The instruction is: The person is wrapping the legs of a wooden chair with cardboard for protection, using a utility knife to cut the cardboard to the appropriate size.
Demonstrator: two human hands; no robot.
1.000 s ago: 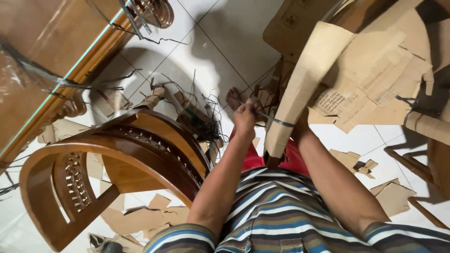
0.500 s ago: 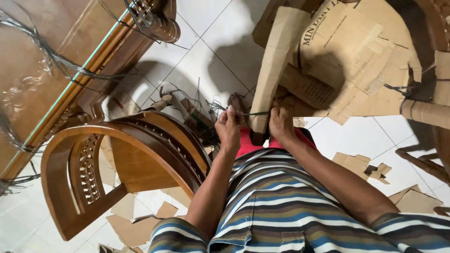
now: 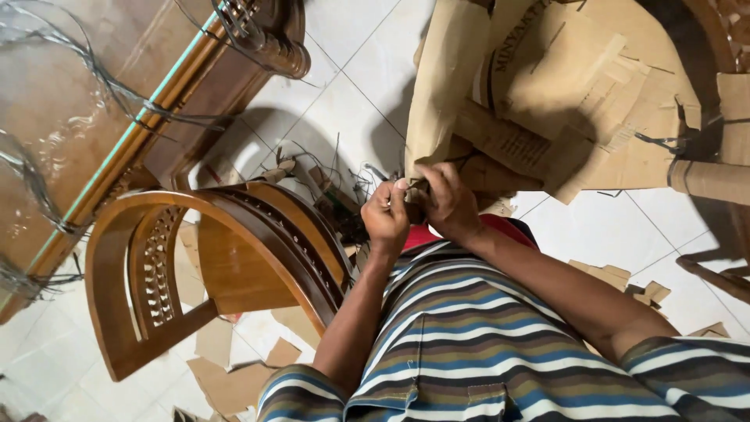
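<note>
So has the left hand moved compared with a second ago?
Yes. The left hand, which was stretched out toward the floor scraps beyond the wooden chair, has pulled back to meet the right hand at the cardboard-wrapped leg.

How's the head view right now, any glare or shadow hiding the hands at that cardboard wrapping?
Head view: sharp on both hands, left hand and right hand, lit evenly; the spot between them at the cardboard wrapping is dark, so what they pinch is unclear; soft glare on the glass tabletop; shadows on the white tiles.
</note>
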